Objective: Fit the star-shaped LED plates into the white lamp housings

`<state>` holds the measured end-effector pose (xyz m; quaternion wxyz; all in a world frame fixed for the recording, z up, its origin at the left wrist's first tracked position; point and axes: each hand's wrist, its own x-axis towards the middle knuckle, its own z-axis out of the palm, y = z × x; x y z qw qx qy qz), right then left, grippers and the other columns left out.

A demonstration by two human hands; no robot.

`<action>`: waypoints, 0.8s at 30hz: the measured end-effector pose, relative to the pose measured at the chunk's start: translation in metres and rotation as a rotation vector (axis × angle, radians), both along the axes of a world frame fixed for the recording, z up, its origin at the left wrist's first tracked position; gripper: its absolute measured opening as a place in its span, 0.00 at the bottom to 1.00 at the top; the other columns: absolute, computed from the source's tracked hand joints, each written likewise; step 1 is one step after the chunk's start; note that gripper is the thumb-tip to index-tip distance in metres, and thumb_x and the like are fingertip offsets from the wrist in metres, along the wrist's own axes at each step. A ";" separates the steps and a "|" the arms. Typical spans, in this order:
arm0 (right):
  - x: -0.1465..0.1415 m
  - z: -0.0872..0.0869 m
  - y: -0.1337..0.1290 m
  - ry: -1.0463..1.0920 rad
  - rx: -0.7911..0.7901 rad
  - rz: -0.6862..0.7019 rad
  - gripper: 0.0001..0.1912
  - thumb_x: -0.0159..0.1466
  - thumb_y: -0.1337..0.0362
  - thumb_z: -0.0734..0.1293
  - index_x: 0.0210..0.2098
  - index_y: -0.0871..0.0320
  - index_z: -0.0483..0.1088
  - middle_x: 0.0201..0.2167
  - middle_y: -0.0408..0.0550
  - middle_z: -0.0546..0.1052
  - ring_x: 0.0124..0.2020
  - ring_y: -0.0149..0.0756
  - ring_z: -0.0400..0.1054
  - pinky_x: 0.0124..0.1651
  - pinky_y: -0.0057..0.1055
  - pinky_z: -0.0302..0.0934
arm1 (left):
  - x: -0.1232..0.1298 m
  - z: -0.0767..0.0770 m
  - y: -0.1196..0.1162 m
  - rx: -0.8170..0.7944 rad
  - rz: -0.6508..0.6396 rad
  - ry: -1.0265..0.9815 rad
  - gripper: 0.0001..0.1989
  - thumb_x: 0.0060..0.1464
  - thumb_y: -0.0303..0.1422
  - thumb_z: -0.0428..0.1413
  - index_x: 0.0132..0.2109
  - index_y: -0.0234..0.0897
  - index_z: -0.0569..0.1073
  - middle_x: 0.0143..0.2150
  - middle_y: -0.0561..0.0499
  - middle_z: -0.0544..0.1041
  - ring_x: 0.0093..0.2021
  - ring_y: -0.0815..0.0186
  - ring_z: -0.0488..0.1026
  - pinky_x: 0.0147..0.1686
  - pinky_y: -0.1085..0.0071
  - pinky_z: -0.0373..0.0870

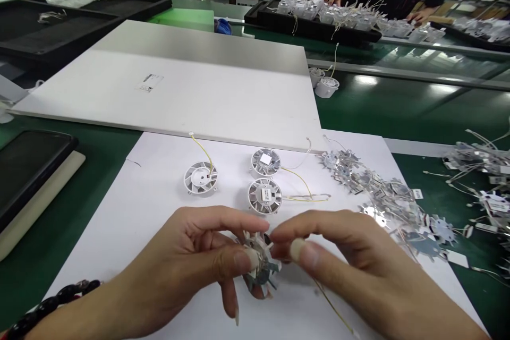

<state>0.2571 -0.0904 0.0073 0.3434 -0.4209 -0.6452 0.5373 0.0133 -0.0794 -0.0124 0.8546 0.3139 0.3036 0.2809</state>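
In the head view, my left hand [199,260] pinches a small finned metal disc [263,265] between thumb and fingers, tilted above the white sheet. My right hand [338,260] is close against its right side, fingers curled and thumb near the forefinger; what they hold, if anything, is hidden. A thin yellow wire [332,305] trails out below my right thumb. Just beyond my hands stand two round fan units [265,196] with metal fins and white labels. Left of them lies a white fan housing [201,178] with a yellow wire.
Star-shaped metal plates with wires [382,196] are heaped at right, more at the far right edge. A large white board [207,85] lies behind the sheet. A phone-like black slab [35,170] is at left. Across the bench, a person handles parts on a black tray [311,26].
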 end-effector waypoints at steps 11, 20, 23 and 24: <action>-0.006 -0.002 -0.002 -0.033 0.145 0.047 0.12 0.74 0.75 0.72 0.40 0.50 0.82 0.34 0.34 0.83 0.34 0.26 0.78 0.38 0.15 0.70 | 0.001 -0.004 -0.004 0.062 0.082 0.110 0.11 0.63 0.37 0.73 0.53 0.49 0.88 0.32 0.51 0.88 0.34 0.67 0.86 0.34 0.82 0.82; -0.007 -0.001 -0.012 -0.644 1.073 0.090 0.29 0.79 0.78 0.53 0.30 0.58 0.77 0.35 0.49 0.85 0.26 0.37 0.74 0.28 0.40 0.64 | 0.005 0.005 0.005 -0.295 0.030 0.073 0.20 0.50 0.40 0.80 0.46 0.37 0.86 0.29 0.50 0.83 0.26 0.68 0.82 0.22 0.83 0.74; -0.007 -0.005 -0.018 -0.703 1.213 0.038 0.25 0.77 0.79 0.55 0.36 0.56 0.80 0.39 0.46 0.87 0.32 0.39 0.77 0.32 0.41 0.66 | 0.006 0.007 0.004 -0.354 0.021 0.100 0.24 0.47 0.42 0.81 0.47 0.36 0.85 0.27 0.52 0.81 0.26 0.68 0.80 0.20 0.84 0.70; -0.007 -0.006 -0.019 -0.709 1.237 0.033 0.24 0.77 0.79 0.56 0.38 0.56 0.80 0.42 0.45 0.87 0.35 0.39 0.78 0.34 0.41 0.67 | 0.006 0.008 0.004 -0.359 0.012 0.106 0.25 0.47 0.43 0.81 0.48 0.36 0.84 0.27 0.52 0.80 0.26 0.67 0.80 0.20 0.84 0.69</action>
